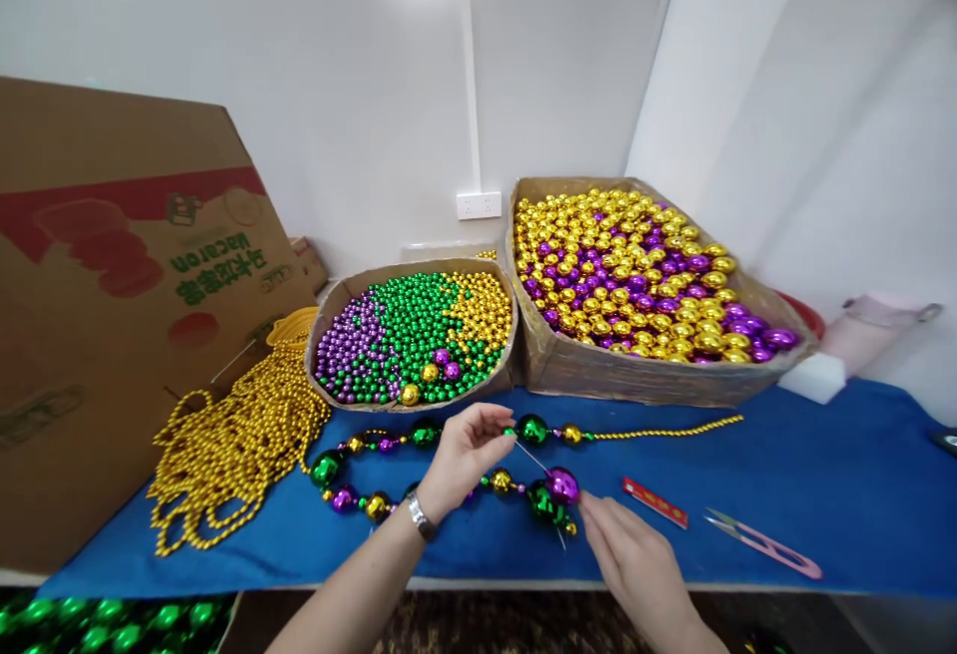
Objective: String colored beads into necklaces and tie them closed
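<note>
My left hand (465, 455) pinches a thin needle or wire that runs down to a large purple bead (562, 485). My right hand (635, 559) holds that purple bead at its fingertips, just above the blue cloth (822, 475). A partly strung necklace (419, 435) of large green, purple and gold beads loops across the cloth under both hands, with a thin gold strand (665, 430) trailing right. A watch sits on my left wrist.
A cardboard tray of small green, purple and gold beads (415, 335) stands behind, a bigger tray of large gold and purple beads (635, 280) to its right. Gold bead strands (231, 445) pile at left by a big carton (112, 265). A red tool (655, 502) and pink snips (763, 541) lie right.
</note>
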Demonstrator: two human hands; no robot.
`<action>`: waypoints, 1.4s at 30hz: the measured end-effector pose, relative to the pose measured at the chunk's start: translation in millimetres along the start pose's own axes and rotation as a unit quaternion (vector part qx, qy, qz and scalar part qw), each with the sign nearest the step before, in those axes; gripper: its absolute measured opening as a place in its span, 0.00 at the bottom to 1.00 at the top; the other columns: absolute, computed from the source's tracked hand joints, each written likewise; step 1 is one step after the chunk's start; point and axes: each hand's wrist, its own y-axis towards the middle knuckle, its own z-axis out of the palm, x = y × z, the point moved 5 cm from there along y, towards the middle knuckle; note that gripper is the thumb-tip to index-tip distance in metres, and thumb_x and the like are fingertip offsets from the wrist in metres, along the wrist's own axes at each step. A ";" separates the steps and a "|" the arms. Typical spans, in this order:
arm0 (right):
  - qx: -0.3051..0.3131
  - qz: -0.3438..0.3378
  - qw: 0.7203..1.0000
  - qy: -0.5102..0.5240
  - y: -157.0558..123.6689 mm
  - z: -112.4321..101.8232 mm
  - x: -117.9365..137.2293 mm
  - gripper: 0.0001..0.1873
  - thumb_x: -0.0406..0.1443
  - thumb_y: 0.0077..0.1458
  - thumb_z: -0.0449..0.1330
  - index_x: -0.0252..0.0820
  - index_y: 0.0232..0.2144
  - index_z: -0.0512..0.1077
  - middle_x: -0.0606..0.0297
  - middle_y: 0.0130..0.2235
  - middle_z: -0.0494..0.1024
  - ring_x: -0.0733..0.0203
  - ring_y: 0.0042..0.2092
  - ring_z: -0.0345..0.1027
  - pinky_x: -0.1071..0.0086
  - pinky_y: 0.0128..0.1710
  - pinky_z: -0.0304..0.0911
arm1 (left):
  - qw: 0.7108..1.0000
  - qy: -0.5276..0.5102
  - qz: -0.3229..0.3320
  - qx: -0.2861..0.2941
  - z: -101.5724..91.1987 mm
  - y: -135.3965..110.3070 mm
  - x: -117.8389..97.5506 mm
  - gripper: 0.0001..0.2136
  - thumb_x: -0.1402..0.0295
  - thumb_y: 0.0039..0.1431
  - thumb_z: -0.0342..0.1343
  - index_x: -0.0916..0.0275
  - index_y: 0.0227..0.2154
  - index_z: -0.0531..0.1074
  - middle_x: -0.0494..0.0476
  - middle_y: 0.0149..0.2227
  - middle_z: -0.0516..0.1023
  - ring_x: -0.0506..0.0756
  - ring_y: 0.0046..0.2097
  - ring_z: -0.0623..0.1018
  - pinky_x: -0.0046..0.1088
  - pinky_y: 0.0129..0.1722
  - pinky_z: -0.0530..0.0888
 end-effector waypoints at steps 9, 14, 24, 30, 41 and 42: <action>0.011 0.134 0.990 0.045 -27.2 23.7 -53.6 0.16 0.39 0.60 0.44 0.43 0.36 0.70 0.57 0.35 0.78 0.56 0.35 0.75 0.68 0.30 0.70 | 0.991 0.118 0.023 0.053 71.9 7.9 52.8 0.10 0.63 0.53 0.57 0.65 0.30 0.77 0.58 0.32 0.80 0.53 0.33 0.77 0.25 0.31 0.70; 0.015 0.143 0.987 0.077 -10.0 -4.7 -54.5 0.15 0.40 0.60 0.47 0.45 0.45 0.68 0.58 0.41 0.77 0.57 0.42 0.73 0.67 0.40 0.69 | 0.967 0.206 0.112 0.101 88.8 17.1 17.4 0.09 0.65 0.56 0.54 0.63 0.31 0.78 0.56 0.31 0.80 0.53 0.34 0.76 0.26 0.36 0.70; -0.026 0.168 0.976 0.138 39.4 -40.4 -46.5 0.13 0.41 0.61 0.47 0.43 0.37 0.68 0.61 0.34 0.76 0.60 0.33 0.72 0.68 0.36 0.67 | 0.993 -0.036 0.024 0.114 119.1 35.9 22.9 0.16 0.57 0.55 0.55 0.65 0.36 0.74 0.58 0.36 0.78 0.54 0.38 0.75 0.29 0.40 0.71; -0.067 0.226 0.961 0.146 46.8 -50.8 -73.3 0.14 0.45 0.61 0.47 0.43 0.38 0.66 0.63 0.31 0.77 0.64 0.27 0.71 0.73 0.28 0.66 | 0.950 -0.116 -0.135 0.257 147.1 35.0 72.9 0.24 0.47 0.52 0.51 0.66 0.36 0.72 0.57 0.31 0.76 0.50 0.27 0.74 0.29 0.32 0.71; -0.018 0.325 0.945 0.021 10.1 -52.8 -142.3 0.17 0.45 0.61 0.43 0.43 0.37 0.67 0.62 0.33 0.78 0.63 0.27 0.72 0.72 0.28 0.65 | 0.974 -0.067 -0.125 0.177 133.3 53.5 95.3 0.19 0.50 0.50 0.56 0.66 0.28 0.70 0.47 0.19 0.67 0.43 0.17 0.60 0.20 0.17 0.56; -0.001 0.337 0.942 -0.010 3.6 -54.0 -151.0 0.14 0.43 0.61 0.45 0.44 0.36 0.68 0.62 0.32 0.78 0.62 0.27 0.72 0.72 0.28 0.64 | 0.976 -0.071 -0.122 0.164 130.9 54.7 94.0 0.19 0.51 0.50 0.56 0.66 0.28 0.70 0.48 0.20 0.68 0.43 0.17 0.61 0.21 0.18 0.58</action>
